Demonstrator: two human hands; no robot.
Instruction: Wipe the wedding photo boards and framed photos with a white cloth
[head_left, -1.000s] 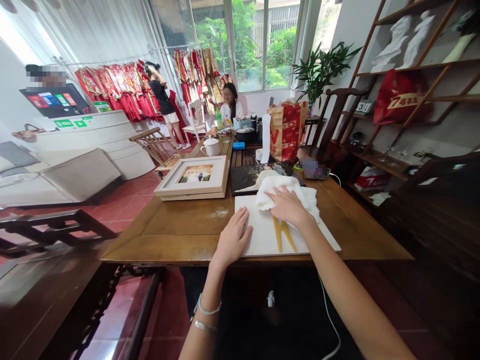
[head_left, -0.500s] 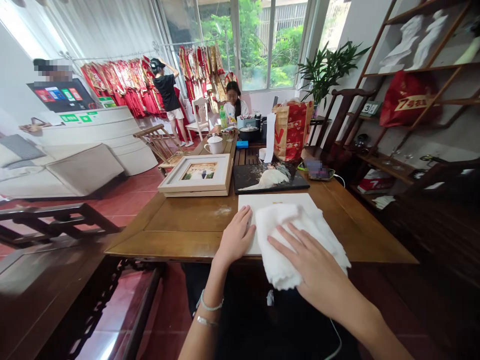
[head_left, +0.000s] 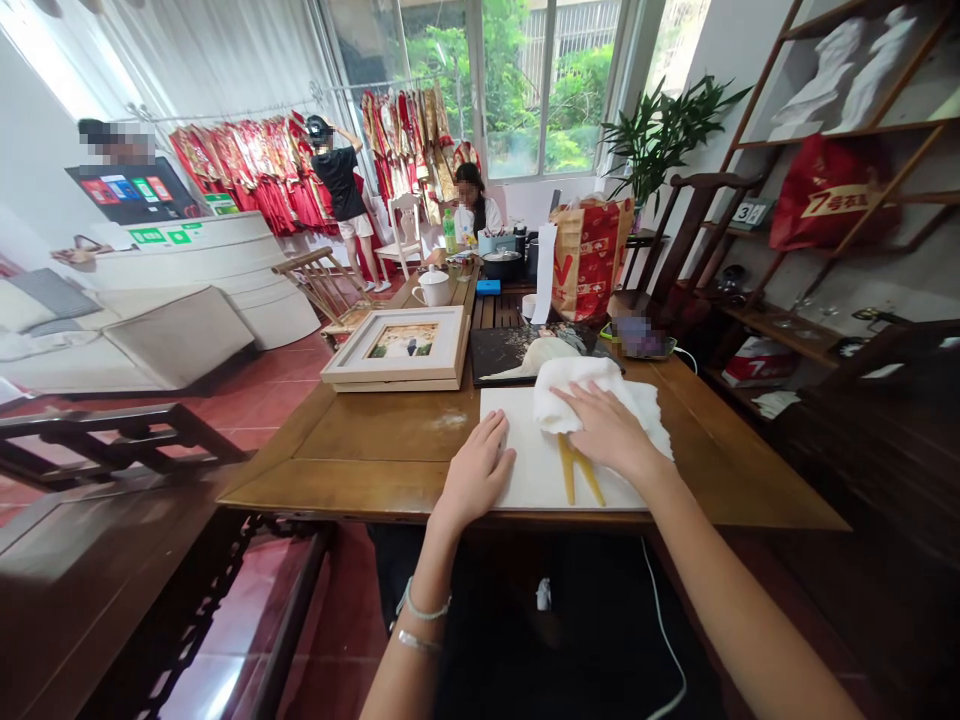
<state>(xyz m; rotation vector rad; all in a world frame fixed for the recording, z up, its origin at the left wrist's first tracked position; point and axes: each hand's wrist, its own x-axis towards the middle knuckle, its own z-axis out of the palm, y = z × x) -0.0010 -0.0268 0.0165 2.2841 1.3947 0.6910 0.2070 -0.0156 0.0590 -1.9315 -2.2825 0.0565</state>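
A white board [head_left: 525, 480] lies flat at the near edge of the wooden table, with a yellow-gold design [head_left: 576, 468] like two slanting strokes on it. Flat against the board's left edge rests my left hand [head_left: 480, 468], fingers stretched out and holding nothing. My right hand [head_left: 609, 425] is on a bunched white cloth [head_left: 574, 385], pressing it down over the board's far right part. Part of the design is covered by the cloth. Just beyond the board is a dark photo panel [head_left: 506, 355] with a white dress pictured on it, its near right corner hidden by the cloth.
Framed photos [head_left: 397, 350] lie stacked on the table [head_left: 382, 480] at left, with a lidded white mug [head_left: 433, 288] behind. A red paper bag [head_left: 592, 260] and a phone [head_left: 641, 338] on a cable are at right. One person [head_left: 472, 205] sits at the far end; two others are farther back.
My right hand has pushed the cloth away from me across the board, uncovering the yellow-gold design and the board's near part. My left hand stays at the left edge.
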